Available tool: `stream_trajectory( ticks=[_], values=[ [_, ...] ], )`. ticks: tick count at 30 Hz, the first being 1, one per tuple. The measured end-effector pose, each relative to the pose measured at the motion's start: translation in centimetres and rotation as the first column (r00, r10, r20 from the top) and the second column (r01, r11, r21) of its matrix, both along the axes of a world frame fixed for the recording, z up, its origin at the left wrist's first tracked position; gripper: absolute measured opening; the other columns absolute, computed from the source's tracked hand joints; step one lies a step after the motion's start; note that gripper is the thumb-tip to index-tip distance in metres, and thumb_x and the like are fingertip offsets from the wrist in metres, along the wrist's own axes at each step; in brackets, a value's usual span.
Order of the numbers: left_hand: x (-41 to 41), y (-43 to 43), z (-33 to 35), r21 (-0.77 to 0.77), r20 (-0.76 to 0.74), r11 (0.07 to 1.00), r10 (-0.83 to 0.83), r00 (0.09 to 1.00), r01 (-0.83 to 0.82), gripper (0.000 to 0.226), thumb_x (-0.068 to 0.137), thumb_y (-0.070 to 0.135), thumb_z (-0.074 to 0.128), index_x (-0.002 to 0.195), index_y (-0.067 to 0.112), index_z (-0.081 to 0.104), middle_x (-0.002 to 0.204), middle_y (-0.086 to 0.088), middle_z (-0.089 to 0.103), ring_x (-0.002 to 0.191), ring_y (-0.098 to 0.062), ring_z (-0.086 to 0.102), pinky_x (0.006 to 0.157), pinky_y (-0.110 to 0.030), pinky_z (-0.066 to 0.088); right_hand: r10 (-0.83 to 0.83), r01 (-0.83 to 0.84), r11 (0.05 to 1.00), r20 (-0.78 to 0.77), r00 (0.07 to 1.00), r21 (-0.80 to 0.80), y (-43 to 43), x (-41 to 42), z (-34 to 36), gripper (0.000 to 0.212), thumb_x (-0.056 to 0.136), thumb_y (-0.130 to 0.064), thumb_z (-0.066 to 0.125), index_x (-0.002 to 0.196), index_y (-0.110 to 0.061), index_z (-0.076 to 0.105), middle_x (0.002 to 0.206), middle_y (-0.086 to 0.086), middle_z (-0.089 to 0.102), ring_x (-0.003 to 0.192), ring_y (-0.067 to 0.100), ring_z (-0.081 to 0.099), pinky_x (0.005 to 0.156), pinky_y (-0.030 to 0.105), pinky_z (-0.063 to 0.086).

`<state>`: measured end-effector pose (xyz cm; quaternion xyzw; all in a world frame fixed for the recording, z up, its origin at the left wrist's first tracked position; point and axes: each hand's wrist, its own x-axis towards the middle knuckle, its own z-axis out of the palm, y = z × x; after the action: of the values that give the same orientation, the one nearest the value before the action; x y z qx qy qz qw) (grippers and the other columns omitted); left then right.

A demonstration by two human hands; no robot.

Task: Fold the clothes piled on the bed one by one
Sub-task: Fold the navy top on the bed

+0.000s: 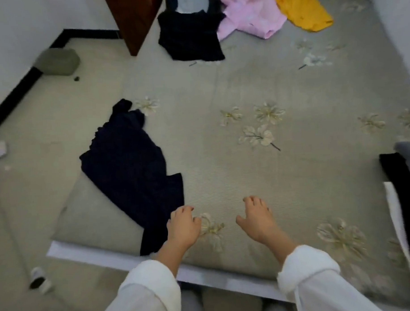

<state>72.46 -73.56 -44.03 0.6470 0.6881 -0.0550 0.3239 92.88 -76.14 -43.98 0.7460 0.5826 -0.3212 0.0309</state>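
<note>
Navy garment [130, 162] lies just beside the loosely spread left hand [183, 224]; right hand [257, 219] likewise relaxed, empty.

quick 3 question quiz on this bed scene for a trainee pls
1. True or false: the right hand holds a garment.
2. Fill in: the yellow garment lies beside the ____ one.
3. Which garment lies nearest the left hand? A) yellow B) pink C) navy
Key: 1 false; 2 pink; 3 C.
</note>
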Motion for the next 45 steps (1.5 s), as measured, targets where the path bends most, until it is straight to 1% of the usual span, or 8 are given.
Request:
stream_trajectory(
  ticks=[12, 19, 22, 27, 31, 34, 40, 45],
  values=[
    [-23.7, 2.5, -5.7, -0.202, 0.002, 0.920, 0.344, 0.939, -0.337, 0.045, 0.096, 0.028, 0.046, 0.139, 0.012, 0.042, 0.141, -0.014, 0.045, 0.127, -0.030, 0.042, 0.104, -0.040, 0.037, 0.069, -0.090, 0.974, -0.104, 0.992, -0.209, 5.0, -21.3, -5.2, 0.062, 0.091, -0.038, 0.051, 0.144, -0.014, 0.031, 0.143, 0.008, 0.036, 0.131, 0.027, 0.033, 0.109, 0.037, 0.030],
    [-21.7, 4.5, -9.7, -0.488, 0.265, 0.681, 0.712, 0.651, -0.546, 0.013, 0.097, 0.025, 0.048, 0.102, 0.021, 0.060, 0.123, -0.009, 0.059, 0.097, -0.016, 0.056, 0.082, -0.030, 0.044, -0.308, 0.274, 0.914, -0.072, 0.949, -0.299, 7.4, -24.2, -10.4, 0.077, 0.085, -0.038, 0.065, 0.143, -0.007, 0.026, 0.140, 0.015, 0.036, 0.128, 0.031, 0.039, 0.108, 0.043, 0.035],
    [-20.6, 5.5, -11.1, -0.572, 0.334, 0.555, 0.830, 0.447, -0.604, 0.019, 0.094, 0.027, 0.054, 0.108, 0.017, 0.062, 0.112, -0.004, 0.064, 0.087, -0.008, 0.057, 0.067, -0.022, 0.043, -0.587, 0.531, 0.786, -0.113, 0.801, -0.315, 8.5, -25.1, -12.5, 0.079, 0.076, -0.030, 0.077, 0.135, -0.004, 0.031, 0.132, 0.017, 0.043, 0.122, 0.034, 0.045, 0.102, 0.042, 0.040],
    [-19.8, 8.1, -11.3, -0.766, 0.281, 0.296, 0.953, 0.116, -0.571, 0.034, 0.093, 0.027, 0.060, 0.123, 0.011, 0.056, 0.114, -0.009, 0.066, 0.096, -0.024, 0.063, 0.072, -0.030, 0.054, -0.812, 0.668, 0.577, -0.416, 0.409, -0.470, 12.1, -26.7, -11.3, 0.011, 0.080, -0.002, 0.061, 0.087, -0.009, 0.056, 0.080, 0.010, 0.057, 0.062, 0.017, 0.050, 0.053, 0.025, 0.040],
    [-20.8, 10.8, -8.7, -0.818, 0.319, 0.158, 0.925, -0.207, -0.553, 0.015, 0.091, 0.018, 0.055, 0.105, 0.015, 0.060, 0.103, -0.006, 0.068, 0.089, -0.020, 0.063, 0.065, -0.029, 0.052, -0.801, 0.712, 0.431, -0.599, 0.019, -0.555, 15.6, -23.9, -5.8, 0.023, 0.076, -0.005, 0.051, 0.095, -0.013, 0.062, 0.084, 0.002, 0.061, 0.076, 0.016, 0.052, 0.066, 0.031, 0.041],
    [-22.2, 12.5, -5.9, -0.853, 0.425, 0.220, 0.818, -0.388, -0.473, 0.019, 0.089, 0.016, 0.052, 0.106, 0.019, 0.061, 0.103, -0.003, 0.072, 0.095, -0.021, 0.065, 0.079, -0.034, 0.053, -0.697, 0.738, 0.426, -0.710, -0.101, -0.523, 16.9, -20.0, -0.8, 0.019, 0.078, -0.001, 0.048, 0.086, -0.014, 0.058, 0.079, -0.003, 0.059, 0.077, 0.012, 0.052, 0.077, 0.032, 0.041],
    [-20.6, 13.5, 1.1, -0.713, 0.647, 0.534, 0.752, -0.131, -0.454, 0.027, 0.082, 0.012, 0.062, 0.108, 0.007, 0.066, 0.112, -0.006, 0.071, 0.102, -0.022, 0.067, 0.088, -0.036, 0.052, -0.506, 0.713, 0.618, -0.862, 0.038, -0.331, 17.0, -15.0, 8.6, 0.020, 0.082, 0.002, 0.048, 0.099, -0.007, 0.055, 0.092, 0.005, 0.064, 0.086, 0.016, 0.059, 0.081, 0.033, 0.049],
    [-16.4, 12.0, 7.8, -0.253, 0.604, 0.739, 0.625, 0.494, -0.625, 0.038, 0.068, 0.037, 0.076, 0.087, 0.010, 0.058, 0.083, 0.000, 0.063, 0.078, -0.017, 0.060, 0.063, -0.031, 0.045, -0.384, 0.763, 0.630, -0.912, 0.142, -0.147, 15.4, -10.4, 14.7, 0.019, 0.074, 0.007, 0.044, 0.082, -0.009, 0.051, 0.076, 0.003, 0.052, 0.070, 0.016, 0.048, 0.062, 0.028, 0.040]
  ],
)
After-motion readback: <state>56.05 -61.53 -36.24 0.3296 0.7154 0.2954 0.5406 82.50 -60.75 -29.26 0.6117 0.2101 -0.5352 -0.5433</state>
